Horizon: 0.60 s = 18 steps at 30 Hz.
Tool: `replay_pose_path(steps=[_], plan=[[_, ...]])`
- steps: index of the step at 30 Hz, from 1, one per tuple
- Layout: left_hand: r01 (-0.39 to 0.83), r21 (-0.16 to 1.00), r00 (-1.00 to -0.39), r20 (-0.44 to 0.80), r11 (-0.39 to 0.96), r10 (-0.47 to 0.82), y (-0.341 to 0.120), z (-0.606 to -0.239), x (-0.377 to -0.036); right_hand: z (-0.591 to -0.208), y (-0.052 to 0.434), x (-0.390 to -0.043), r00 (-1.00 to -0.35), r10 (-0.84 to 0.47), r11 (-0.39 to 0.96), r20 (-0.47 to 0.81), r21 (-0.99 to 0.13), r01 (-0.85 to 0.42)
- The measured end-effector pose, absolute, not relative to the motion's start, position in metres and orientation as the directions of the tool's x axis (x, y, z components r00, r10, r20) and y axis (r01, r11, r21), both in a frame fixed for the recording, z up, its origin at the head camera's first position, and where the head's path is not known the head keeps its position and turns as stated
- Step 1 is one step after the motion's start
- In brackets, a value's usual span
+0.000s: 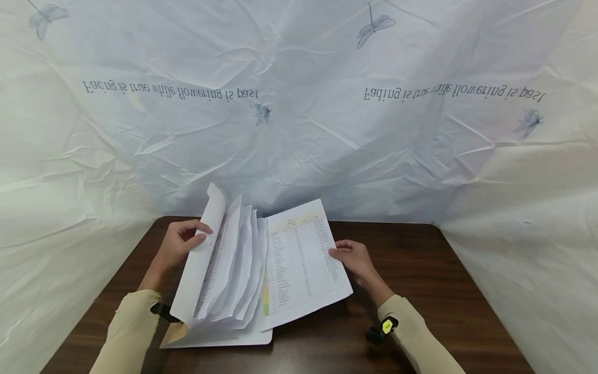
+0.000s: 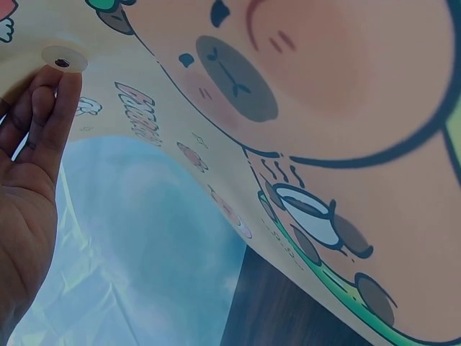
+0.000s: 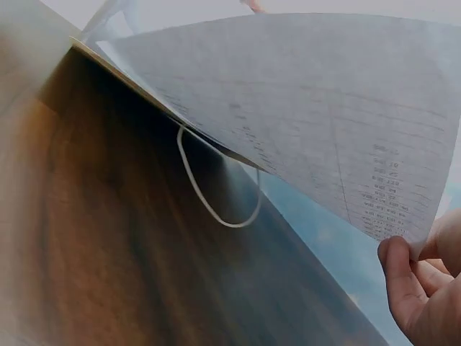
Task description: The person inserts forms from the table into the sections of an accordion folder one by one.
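Note:
An expanding file folder [image 1: 195,275] stands opened on the table, white inside, with several printed sheets [image 1: 233,265] fanned between its pockets. My left hand [image 1: 177,245] grips the raised front cover by its outer edge, thumb on the inner face. The left wrist view shows the cover's outside, a cartoon animal print [image 2: 346,86], and fingers beside a round button [image 2: 63,60]. My right hand [image 1: 356,258] pinches the right edge of a printed sheet [image 1: 299,265] between thumb and fingers. That sheet tilts to the right, its left side overlapping the folder's coloured tabs [image 1: 266,298].
Beneath the folder is a dark wooden table [image 1: 411,291]. A white elastic loop [image 3: 234,225] hangs from the folder's edge in the right wrist view. Behind and at both sides hangs a wrinkled pale sheet [image 1: 299,140] with printed writing and dragonflies.

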State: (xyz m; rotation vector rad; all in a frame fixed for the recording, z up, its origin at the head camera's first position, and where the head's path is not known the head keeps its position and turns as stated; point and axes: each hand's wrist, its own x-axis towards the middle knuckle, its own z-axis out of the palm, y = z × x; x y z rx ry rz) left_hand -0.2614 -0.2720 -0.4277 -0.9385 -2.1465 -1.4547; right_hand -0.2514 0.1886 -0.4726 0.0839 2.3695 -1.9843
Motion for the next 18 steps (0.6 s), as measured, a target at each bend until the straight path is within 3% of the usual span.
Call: replay_pose_path(steps=[8,18], plan=[[0.697,0.674,-0.715,0.628,0.245,0.308,-0.273,-0.429,-0.262,-0.483,0.176,-0.242,-0.995,-0.002,0.147,-0.105,-0.984,0.103],[0.692,0.681,-0.72,0.623,0.241,0.306,-0.271,-0.428,-0.262,-0.481,0.166,-0.231,-0.996,-0.063,0.136,-0.061,-0.989,0.052]])
